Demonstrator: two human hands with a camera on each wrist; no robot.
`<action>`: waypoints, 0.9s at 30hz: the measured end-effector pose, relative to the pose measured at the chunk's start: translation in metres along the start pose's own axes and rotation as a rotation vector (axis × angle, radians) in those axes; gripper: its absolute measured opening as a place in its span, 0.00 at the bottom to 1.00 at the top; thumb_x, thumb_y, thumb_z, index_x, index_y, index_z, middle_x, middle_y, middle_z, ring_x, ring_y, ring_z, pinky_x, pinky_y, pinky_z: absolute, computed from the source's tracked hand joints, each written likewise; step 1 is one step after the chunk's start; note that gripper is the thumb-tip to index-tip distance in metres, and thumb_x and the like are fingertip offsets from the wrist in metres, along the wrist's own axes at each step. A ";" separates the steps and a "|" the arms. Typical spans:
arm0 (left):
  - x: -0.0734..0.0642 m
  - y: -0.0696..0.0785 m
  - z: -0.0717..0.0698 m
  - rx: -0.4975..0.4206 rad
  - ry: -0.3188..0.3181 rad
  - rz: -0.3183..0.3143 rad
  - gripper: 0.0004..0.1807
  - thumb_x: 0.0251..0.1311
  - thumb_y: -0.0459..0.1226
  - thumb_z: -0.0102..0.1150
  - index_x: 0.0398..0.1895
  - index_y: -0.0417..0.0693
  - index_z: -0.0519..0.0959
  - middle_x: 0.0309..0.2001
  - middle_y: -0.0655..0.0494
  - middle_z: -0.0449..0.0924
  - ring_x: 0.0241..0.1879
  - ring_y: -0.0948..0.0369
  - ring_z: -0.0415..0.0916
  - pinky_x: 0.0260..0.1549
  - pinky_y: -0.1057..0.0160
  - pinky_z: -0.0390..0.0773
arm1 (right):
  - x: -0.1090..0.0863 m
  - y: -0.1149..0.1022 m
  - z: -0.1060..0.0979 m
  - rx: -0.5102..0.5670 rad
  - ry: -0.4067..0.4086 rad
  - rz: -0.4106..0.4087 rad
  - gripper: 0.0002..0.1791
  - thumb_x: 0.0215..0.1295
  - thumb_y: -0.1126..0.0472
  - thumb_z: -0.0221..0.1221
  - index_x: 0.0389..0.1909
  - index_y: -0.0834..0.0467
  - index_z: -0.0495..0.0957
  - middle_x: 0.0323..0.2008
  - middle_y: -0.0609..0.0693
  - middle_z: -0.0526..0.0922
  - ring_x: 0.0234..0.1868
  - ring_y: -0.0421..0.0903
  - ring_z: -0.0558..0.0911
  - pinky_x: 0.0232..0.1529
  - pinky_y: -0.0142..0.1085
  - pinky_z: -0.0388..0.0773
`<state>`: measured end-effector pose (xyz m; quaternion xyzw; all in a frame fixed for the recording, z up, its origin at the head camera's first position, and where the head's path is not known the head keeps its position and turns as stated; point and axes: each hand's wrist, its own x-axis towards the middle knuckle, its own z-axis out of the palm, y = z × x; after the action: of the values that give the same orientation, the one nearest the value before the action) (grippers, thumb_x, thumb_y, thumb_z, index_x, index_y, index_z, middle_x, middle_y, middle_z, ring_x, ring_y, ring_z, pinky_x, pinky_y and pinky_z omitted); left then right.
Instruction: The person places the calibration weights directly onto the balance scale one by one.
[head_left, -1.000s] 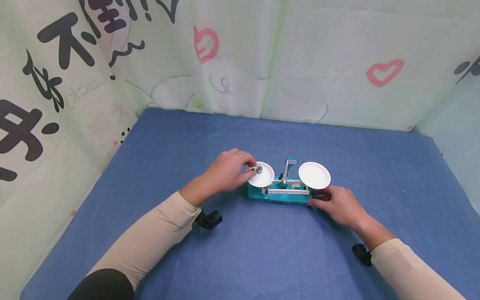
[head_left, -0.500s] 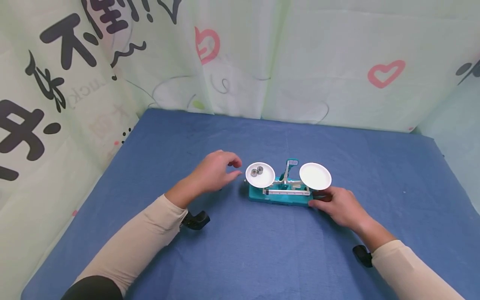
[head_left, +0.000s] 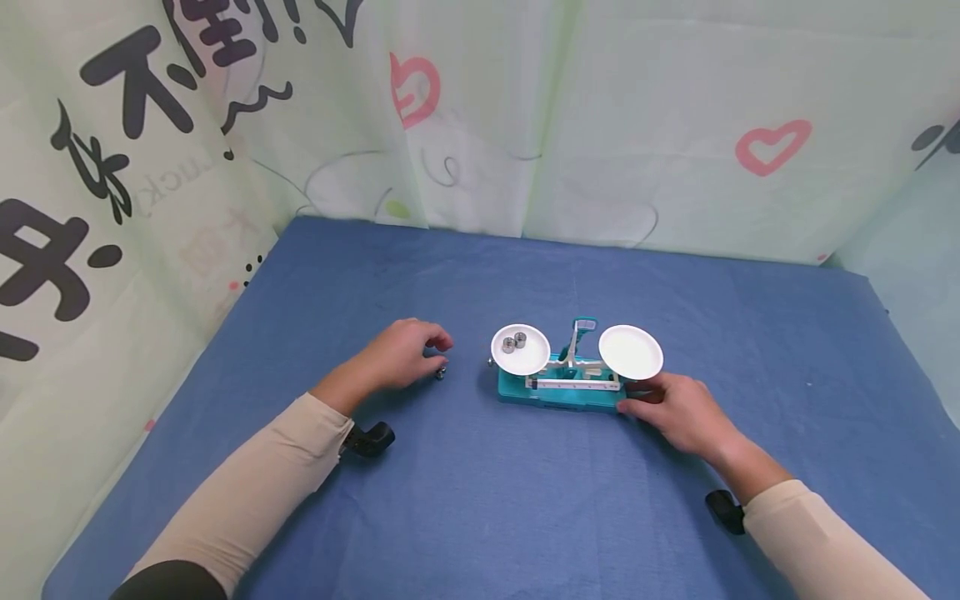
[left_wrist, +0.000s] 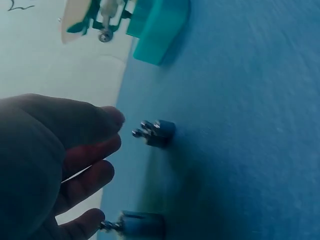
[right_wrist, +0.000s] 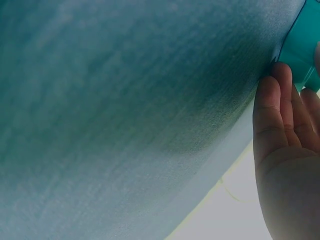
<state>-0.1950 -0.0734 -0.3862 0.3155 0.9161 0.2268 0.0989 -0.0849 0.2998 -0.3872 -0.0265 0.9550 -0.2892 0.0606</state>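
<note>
In the head view a teal balance scale (head_left: 558, 395) stands on the blue cloth, with two white pans. Two small metal weights (head_left: 514, 342) sit in its left pan (head_left: 525, 367); the right pan (head_left: 630, 352) holds nothing. My left hand (head_left: 397, 354) is over the cloth left of the scale, fingers loosely bent and apart, nothing between them. Close to its fingertips, small knobbed metal weights (left_wrist: 156, 133) stand on the cloth, and a larger knobbed weight (left_wrist: 142, 225) is by the lower fingers. My right hand (head_left: 681, 410) holds the base's right end between thumb and fingers.
The blue cloth (head_left: 480, 517) spreads around the scale on all sides. A pale curtain (head_left: 637, 125) with hearts and dark lettering hangs behind the table and along its left side.
My left hand has let go of a weight in the left pan and moved left and down to the weights on the cloth. The right hand stays at the scale's base.
</note>
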 end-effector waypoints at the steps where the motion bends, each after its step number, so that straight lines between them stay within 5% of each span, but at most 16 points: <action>1: 0.000 -0.002 0.001 0.006 -0.011 -0.003 0.12 0.64 0.35 0.65 0.49 0.42 0.84 0.45 0.52 0.84 0.49 0.53 0.78 0.56 0.52 0.72 | 0.000 0.000 0.000 0.000 0.000 0.001 0.25 0.61 0.52 0.70 0.50 0.67 0.81 0.38 0.58 0.88 0.42 0.54 0.86 0.40 0.46 0.79; 12: 0.001 -0.007 0.010 0.041 -0.036 -0.034 0.10 0.65 0.36 0.65 0.48 0.43 0.84 0.46 0.53 0.84 0.50 0.52 0.77 0.56 0.52 0.72 | 0.000 -0.001 0.000 -0.004 0.000 0.006 0.24 0.61 0.53 0.69 0.50 0.67 0.81 0.39 0.57 0.88 0.43 0.54 0.86 0.42 0.47 0.79; 27: 0.007 -0.009 0.015 0.107 0.023 -0.044 0.07 0.65 0.34 0.63 0.45 0.46 0.85 0.41 0.55 0.84 0.44 0.54 0.77 0.50 0.51 0.74 | 0.001 -0.001 0.001 0.000 0.009 0.005 0.24 0.61 0.53 0.70 0.50 0.67 0.81 0.39 0.58 0.88 0.43 0.55 0.86 0.42 0.49 0.79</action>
<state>-0.2008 -0.0705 -0.4037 0.2977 0.9347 0.1790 0.0761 -0.0854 0.2982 -0.3875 -0.0227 0.9553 -0.2890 0.0573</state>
